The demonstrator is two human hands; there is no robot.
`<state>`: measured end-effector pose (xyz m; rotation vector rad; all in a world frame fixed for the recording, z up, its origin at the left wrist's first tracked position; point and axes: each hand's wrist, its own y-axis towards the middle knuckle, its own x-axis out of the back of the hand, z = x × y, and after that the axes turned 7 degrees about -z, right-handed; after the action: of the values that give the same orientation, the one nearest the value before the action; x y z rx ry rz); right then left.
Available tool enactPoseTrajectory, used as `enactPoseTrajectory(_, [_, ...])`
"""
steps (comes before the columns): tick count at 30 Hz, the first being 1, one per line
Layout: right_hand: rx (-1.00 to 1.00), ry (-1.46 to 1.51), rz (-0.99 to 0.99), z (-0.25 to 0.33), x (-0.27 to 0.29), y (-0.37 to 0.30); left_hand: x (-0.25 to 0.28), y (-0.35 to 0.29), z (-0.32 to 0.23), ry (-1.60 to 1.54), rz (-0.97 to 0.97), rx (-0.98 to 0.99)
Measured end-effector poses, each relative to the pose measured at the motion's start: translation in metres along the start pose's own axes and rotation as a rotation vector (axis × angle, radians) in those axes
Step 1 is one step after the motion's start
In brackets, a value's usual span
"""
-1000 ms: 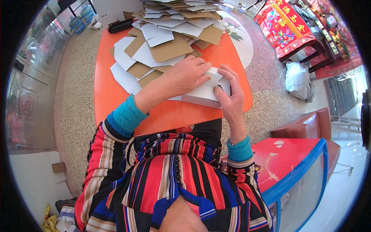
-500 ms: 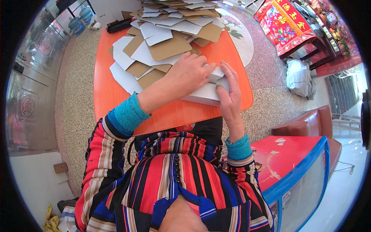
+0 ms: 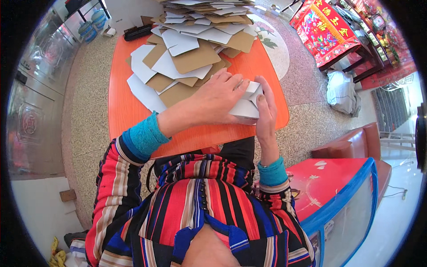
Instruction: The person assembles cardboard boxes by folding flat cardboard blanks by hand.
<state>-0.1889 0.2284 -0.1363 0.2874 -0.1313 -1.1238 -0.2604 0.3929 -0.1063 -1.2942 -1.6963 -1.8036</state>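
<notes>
Our left hand (image 3: 213, 98) has slid lower over the white box (image 3: 244, 108) since half a second ago and now covers much of its left part, while the right hand stays at the other end. Going from the left, we see one grey metal door (image 3: 33, 115), two blue water jugs (image 3: 87, 32) on the floor, and one long black case (image 3: 137, 32) near the far corner of the one orange bench (image 3: 191, 135). Next comes one big heap of flat cardboard pieces (image 3: 193, 55), white and brown, overlapping so much that we cannot count them. Two hands, each with a teal cuff (image 3: 144, 135), are at work, and between them we have one box at the near right of the bench, partly folded. It lies under and just right of our left hand, which grasps it palm down with bent fingers; we cannot make out that thumb. Our right hand (image 3: 267, 109) grasps the box's right end, thumb on the near side and fingers around the far side, so the box sits directly to its left, touching it. Farther right are one red embroidered cloth (image 3: 327, 33), one red-topped cabinet (image 3: 329, 178) with a blue frame, one pale plastic bag (image 3: 341, 92) and one brown seat (image 3: 351, 140).
</notes>
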Motion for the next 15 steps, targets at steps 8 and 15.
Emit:
enactPoseTrajectory(8, [-0.043,0.194,-0.023,-0.015,0.012,0.003,-0.002,0.004,-0.003,0.007,0.033,0.035])
enactPoseTrajectory(15, [0.009,0.097,-0.059,-0.016,0.014,0.005,0.006,0.006,-0.006,-0.032,0.005,0.068])
